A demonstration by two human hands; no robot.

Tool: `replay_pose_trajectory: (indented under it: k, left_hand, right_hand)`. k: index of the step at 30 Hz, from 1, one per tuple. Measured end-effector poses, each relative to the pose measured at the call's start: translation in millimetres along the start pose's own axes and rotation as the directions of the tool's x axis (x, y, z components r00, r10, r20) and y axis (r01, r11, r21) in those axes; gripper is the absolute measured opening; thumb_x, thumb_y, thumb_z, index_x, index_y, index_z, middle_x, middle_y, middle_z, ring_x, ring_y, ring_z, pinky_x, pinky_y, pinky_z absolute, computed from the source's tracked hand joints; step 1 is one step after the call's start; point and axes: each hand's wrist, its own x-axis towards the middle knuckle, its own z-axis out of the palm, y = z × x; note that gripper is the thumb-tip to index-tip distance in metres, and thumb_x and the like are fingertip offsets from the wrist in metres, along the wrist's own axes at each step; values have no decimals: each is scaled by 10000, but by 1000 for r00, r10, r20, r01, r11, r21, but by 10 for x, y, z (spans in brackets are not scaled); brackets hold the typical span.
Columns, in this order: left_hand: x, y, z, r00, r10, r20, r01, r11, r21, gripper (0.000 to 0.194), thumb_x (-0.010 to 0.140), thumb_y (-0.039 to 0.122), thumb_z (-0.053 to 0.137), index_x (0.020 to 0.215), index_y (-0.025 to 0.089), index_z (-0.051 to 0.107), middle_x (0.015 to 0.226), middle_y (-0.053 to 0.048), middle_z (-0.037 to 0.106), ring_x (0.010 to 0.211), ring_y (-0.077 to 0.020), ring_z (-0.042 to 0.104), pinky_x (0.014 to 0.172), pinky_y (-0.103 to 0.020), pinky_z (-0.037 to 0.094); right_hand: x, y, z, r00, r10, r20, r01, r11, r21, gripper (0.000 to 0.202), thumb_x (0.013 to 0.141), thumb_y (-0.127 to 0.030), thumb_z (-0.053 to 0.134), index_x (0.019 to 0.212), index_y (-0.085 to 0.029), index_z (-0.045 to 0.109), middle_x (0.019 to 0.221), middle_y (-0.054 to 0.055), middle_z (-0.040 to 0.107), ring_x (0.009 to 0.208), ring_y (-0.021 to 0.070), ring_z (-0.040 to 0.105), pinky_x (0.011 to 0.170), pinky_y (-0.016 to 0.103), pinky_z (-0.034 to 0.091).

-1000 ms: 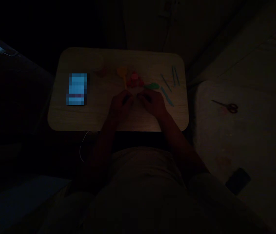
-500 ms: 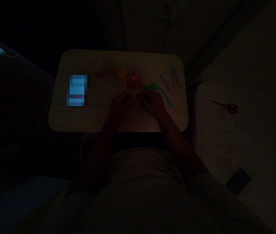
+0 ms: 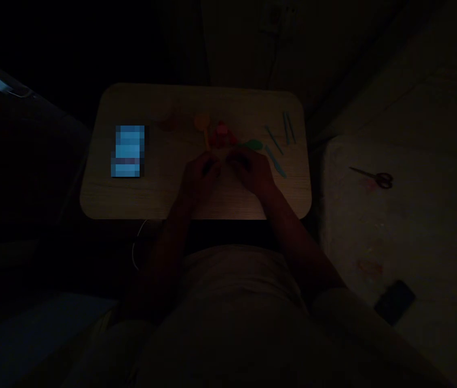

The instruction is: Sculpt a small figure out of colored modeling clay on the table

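Note:
In dim light, my left hand (image 3: 200, 173) and my right hand (image 3: 251, 170) hover over or rest on the table, fingers curled toward each other with a small gap between. Whatever they pinch, if anything, is too dark to make out. Just beyond them lies a red object with several lobes (image 3: 222, 137), a lighter pinkish-red block on top. An orange tool with a round head and straight handle (image 3: 202, 123) reaches down toward my left hand. A green rounded object (image 3: 253, 144) lies past my right hand, and a light-blue plastic knife (image 3: 276, 161) is to its right.
Several thin blue sticks (image 3: 274, 140) lie at the table's right. A lit, pixelated screen (image 3: 128, 151) is on the left of the pale wooden table (image 3: 151, 199). Scissors (image 3: 374, 177) and a dark flat object (image 3: 395, 302) lie on the light surface at right.
The whole scene looks slightly darker. Both hands keep nearly the same place and curled shape; the objects on the table have not moved.

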Motion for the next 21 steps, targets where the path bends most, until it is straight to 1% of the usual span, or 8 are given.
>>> replay_pose_trajectory:
  k: [6,10,12,15,18,21]
  left_hand:
    - [0,-18,3,1000,-2,8,2,1000,-15,139,949,325,614,857,229,654,788,-10,670,746,-165,613,703,-291,503]
    - [-4,-26,0,1000,-2,10,2,1000,-21,151,953,340,608,859,231,654,782,-7,664,739,-162,608,705,-289,504]
    - [-4,-34,2,1000,0,10,1,1000,-21,156,953,347,608,862,228,653,778,-6,661,738,-160,606,696,-284,501]
    - [-1,-45,7,1000,-10,7,10,1000,-21,166,952,363,613,865,227,650,765,-4,652,736,-159,601,680,-277,488]
    - [1,-49,11,1000,-10,3,10,1000,-19,176,951,371,618,852,228,643,759,-3,647,724,-160,594,679,-283,481]
    - [0,-44,12,1000,-1,1,1,1000,-17,182,952,375,614,845,231,637,763,-6,651,717,-161,592,680,-290,484]
  right_hand:
    - [-5,22,13,1000,-12,-11,13,999,39,239,1007,-380,563,1103,-277,757,1118,40,791,1045,238,728,970,402,555]
    - [-13,20,18,999,-26,-33,28,998,57,268,1025,-415,540,1087,-277,761,1097,39,790,1013,233,731,946,395,557]
    - [-16,12,17,998,-26,-55,29,998,58,298,1033,-441,523,1068,-270,764,1058,44,789,981,232,733,913,386,562]
    - [-21,0,7,998,8,-67,-6,1000,25,373,1055,-484,471,1023,-260,768,955,47,782,917,228,729,868,370,563]
    - [-26,2,-4,998,40,-46,-41,999,-9,430,1073,-501,427,979,-261,771,834,41,753,849,223,717,848,362,557]
    - [-25,21,-6,998,50,-38,-51,998,-24,429,1073,-495,432,967,-264,777,777,35,730,819,224,710,834,363,552]
